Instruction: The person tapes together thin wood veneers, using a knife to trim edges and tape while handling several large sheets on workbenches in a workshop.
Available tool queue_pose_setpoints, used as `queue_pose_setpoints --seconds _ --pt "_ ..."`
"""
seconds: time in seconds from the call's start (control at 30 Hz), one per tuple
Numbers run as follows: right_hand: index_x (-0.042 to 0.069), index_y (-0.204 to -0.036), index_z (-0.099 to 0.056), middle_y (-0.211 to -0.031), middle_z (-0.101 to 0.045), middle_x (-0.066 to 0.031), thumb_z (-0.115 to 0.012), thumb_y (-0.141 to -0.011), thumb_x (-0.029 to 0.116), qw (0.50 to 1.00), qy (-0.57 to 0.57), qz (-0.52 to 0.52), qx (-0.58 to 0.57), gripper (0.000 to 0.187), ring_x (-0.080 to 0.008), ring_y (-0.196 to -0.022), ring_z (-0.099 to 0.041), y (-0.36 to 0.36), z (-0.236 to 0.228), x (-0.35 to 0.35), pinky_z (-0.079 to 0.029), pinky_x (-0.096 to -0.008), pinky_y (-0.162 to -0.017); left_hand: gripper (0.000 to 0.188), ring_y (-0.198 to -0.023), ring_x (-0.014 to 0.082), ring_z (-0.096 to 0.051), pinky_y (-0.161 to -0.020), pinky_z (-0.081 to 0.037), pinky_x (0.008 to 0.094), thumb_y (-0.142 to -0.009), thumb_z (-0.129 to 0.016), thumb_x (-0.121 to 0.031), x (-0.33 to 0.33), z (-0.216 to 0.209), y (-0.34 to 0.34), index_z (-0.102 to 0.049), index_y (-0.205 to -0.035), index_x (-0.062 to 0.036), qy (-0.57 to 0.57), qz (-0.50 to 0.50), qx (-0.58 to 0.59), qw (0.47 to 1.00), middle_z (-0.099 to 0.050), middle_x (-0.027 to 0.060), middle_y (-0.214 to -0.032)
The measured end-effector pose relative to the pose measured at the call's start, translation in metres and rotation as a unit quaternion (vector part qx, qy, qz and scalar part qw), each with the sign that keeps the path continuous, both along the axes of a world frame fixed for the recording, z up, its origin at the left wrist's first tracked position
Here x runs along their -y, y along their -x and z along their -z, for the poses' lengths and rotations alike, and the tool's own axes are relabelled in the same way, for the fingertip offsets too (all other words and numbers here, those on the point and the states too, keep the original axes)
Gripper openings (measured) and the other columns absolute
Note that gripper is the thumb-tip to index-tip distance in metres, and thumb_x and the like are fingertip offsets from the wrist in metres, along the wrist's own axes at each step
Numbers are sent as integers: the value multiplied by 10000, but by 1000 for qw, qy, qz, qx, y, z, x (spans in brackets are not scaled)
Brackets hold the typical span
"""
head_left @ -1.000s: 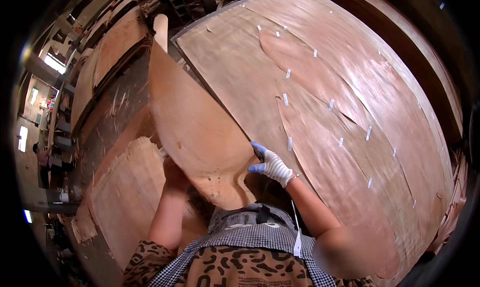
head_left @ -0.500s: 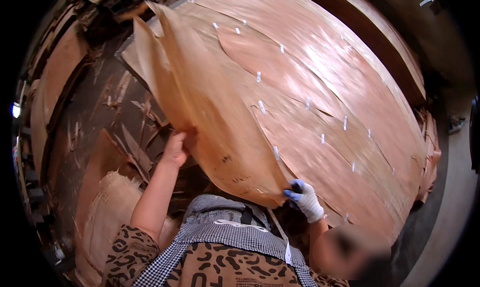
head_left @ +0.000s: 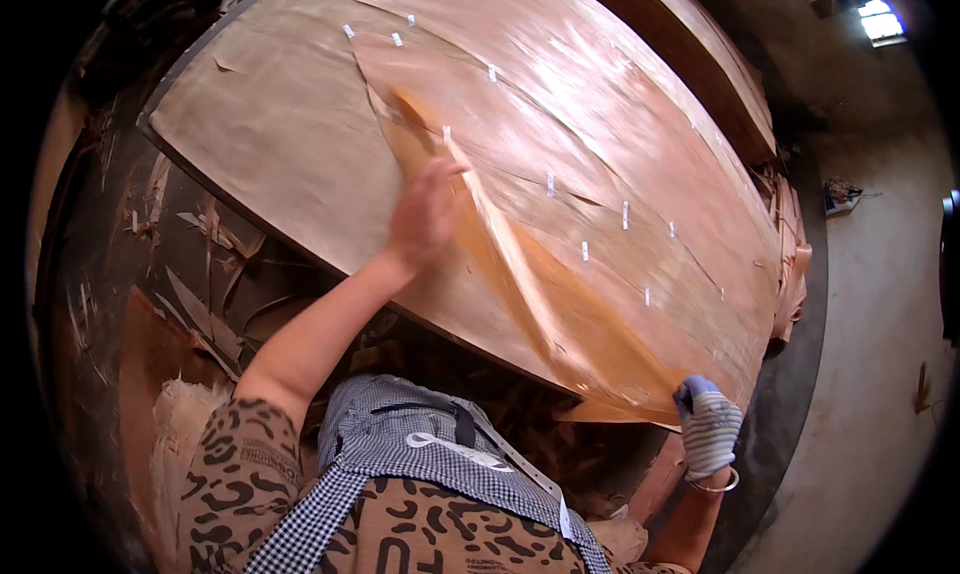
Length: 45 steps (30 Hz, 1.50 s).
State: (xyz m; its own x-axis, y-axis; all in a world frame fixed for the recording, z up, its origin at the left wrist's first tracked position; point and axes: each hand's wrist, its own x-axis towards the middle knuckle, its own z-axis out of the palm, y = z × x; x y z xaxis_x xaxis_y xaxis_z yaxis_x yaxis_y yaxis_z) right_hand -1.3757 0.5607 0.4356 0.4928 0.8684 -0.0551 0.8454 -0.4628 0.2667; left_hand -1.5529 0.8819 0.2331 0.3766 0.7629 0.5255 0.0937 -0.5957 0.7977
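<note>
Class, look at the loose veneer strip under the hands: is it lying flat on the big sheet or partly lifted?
Partly lifted. The veneer strip bows above the big sheet, its near end in the gloved right hand.

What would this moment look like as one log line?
left hand: bare, flat on veneer strip | right hand: gloved, pinching strip's end | veneer sheet stack beneath

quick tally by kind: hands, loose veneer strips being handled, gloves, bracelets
bare left hand pressing the strip: 1
right hand in white knit glove with blue fingertips: 1
loose narrow tan wood veneer strip on the big veneer sheet: 1
thin bracelet on right wrist: 1
total: 4
</note>
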Motion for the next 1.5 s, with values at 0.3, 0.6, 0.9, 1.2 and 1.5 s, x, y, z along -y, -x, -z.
queue_pose_setpoints --seconds 0.3,0.6,0.9,1.2,1.5 --pt "68 -728 -493 -650 -501 -134 -571 -683 9 994 -45 57 80 108 -314 -593 -503 -92 -79 54 -407 -369 -535 360 -607 242 -556 -562 -428 346 -759 -573 -406 46 10 -105 -607 -720 -51 101 539 -357 757 -594 114 -666" --pt "73 -754 -565 -717 -575 -147 -580 -690 123 973 77 -30 -217 82 -320 -671 -559 -176 122 -44 -437 -387 -588 187 -660 89 -543 -550 -490 251 -795 -604 -208 -37 15 63 -563 -806 -25 482 412 -439 637 -550 10 -691" --pt "74 -873 -564 -905 -578 -177 -557 -729 166 946 201 50 -248 170 -334 -816 -564 -141 239 -132 -446 -427 -683 116 -742 278 -566 -661 -444 365 -692 -593 -174 -109 68 53 -591 -752 -75 27 171 -614 770 -585 104 -734" --pt "77 -962 -501 -848 -568 -175 -559 -758 72 921 -131 -22 -366 212 -347 -706 -558 -36 226 -192 -437 -410 -603 223 -893 219 -461 -804 -374 345 -647 -603 -127 -80 83 -1 -548 -862 -106 -138 27 -457 878 -493 45 -887" --pt "71 -970 -480 -804 -572 -224 -457 -831 186 905 -77 -3 -417 183 -394 -689 -549 6 276 -243 -430 -463 -596 395 -1118 256 -405 -950 -340 346 -759 -492 -24 -57 125 25 -461 -1150 -66 -39 -162 -341 925 -460 90 -1158"
